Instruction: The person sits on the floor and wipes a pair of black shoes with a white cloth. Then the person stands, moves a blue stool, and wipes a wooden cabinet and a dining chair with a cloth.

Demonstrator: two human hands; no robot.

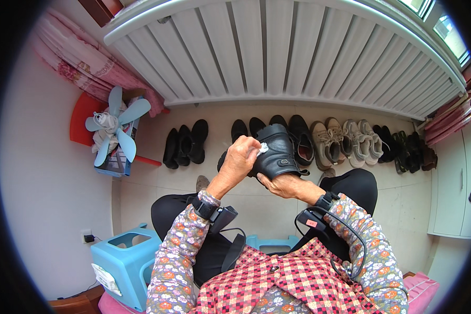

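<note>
A black leather ankle boot (272,146) is held up above my knees, sole turned toward the left. My right hand (284,185) grips it from below; the thumb shows, and the boot hides most of the fingers. Pinched in my left hand (241,155) is a crumpled white wipe or tissue (263,148), pressed against the boot's upper. A small badge sits on the boot's side strap, and a pull loop sticks out at the shaft's opening.
Shoes stand along the wall under a white radiator (274,55), among them black boots (186,143) and beige lace-up shoes (327,141). Blue fan blades (126,142) lie atop a box at left. A blue plastic stool (121,259) bears a white packet (106,279). A white cabinet (451,188) stands right.
</note>
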